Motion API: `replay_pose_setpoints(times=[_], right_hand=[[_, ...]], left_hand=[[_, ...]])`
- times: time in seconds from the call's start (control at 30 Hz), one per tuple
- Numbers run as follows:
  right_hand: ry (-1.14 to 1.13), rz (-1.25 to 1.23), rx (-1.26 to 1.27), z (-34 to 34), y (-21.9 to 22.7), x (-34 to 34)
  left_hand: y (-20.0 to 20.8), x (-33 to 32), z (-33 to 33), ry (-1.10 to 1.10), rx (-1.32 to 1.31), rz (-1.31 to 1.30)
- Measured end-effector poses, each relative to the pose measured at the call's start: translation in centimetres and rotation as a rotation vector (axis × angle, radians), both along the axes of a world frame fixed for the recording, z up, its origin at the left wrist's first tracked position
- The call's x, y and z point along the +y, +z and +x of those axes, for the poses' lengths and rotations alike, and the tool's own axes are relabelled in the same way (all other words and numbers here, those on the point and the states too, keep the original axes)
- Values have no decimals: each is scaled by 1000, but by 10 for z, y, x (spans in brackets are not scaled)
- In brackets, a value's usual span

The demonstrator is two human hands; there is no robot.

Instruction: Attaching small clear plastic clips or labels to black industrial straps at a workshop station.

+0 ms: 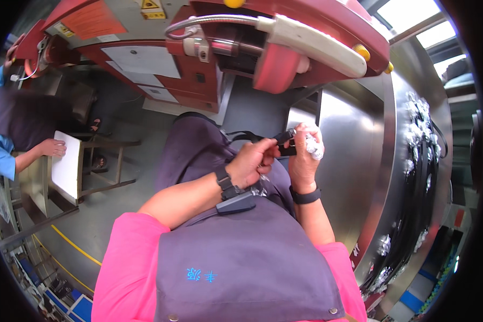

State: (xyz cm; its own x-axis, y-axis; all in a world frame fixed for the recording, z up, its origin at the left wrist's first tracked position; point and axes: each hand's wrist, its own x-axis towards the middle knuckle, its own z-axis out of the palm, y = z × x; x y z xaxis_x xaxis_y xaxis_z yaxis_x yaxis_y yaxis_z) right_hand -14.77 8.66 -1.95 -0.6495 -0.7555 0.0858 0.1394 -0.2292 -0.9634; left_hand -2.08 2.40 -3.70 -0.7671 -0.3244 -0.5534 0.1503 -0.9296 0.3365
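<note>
In front of my lap, my left hand [254, 162] is closed round a black strap [284, 137]. To its right, my right hand [306, 157] has its fingers closed at the strap's end, close to my left fingertips. Crumpled silvery-white wrapping [315, 148] shows at the right fingers; I cannot tell whether it is on the fingers or on the strap. More silvery foil [260, 187] lies below my left hand. A loop of the strap runs left over my dark apron [241, 249]. A flat dark-grey piece [236, 204] hangs under my left wrist.
Ahead stands a red machine [198, 91] with a pinkish-red wheel [277, 67] under a pale guard arm [319, 45]. On my right is a metal bench [349, 161]; beyond it hang several black straps [426, 177] with foil-wrapped parts. Another person's hand [52, 147] rests on a white board at left.
</note>
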Motion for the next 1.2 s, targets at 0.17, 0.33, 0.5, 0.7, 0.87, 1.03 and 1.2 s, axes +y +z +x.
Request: replay_pose_setpoints(times=[0.17,0.33,0.5,0.7,0.87,1.03,1.2], right_hand=[[-19,12,209,2,3,-4],[164,-157,-198,-19,1,5],[-6,47,-188,-37,31,6],[162,356,127,-32,41,-1],[397,471,247,-10,44,-20],[389,559,338,0,50,-26],[275,503,360,-5,43,-25]], left_hand=[[-20,7,-4,-158,-12,24],[-10,2,1,-417,-77,-188],[-24,-15,9,-96,-216,-151],[-20,-51,20,128,-14,-262],[0,-52,19,144,110,-275],[0,-46,19,263,128,-356],[5,-42,19,295,222,-312]])
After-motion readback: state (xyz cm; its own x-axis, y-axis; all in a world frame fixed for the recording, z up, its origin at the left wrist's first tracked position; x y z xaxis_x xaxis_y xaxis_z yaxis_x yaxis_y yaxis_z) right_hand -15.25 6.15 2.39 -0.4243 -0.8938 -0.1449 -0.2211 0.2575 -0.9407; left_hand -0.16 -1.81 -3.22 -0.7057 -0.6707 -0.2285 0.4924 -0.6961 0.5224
